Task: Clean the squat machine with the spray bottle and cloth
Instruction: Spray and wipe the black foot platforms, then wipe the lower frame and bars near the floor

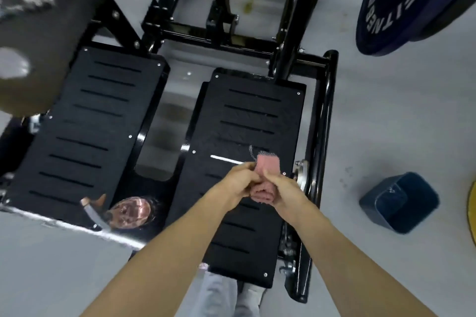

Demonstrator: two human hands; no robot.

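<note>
The squat machine has two black slotted foot plates, a left plate and a right plate, on a black frame. Over the right plate both my hands hold a pink cloth. My left hand grips its left side and my right hand grips its lower, rolled part. The cloth's upper end sticks up between my hands. No spray bottle is in view.
A dark blue bin lies tipped on the grey floor at the right. A blue weight plate hangs at the upper right on a yellow sleeve. A blurred grey plate fills the upper left. A shiny panel lies between the foot plates.
</note>
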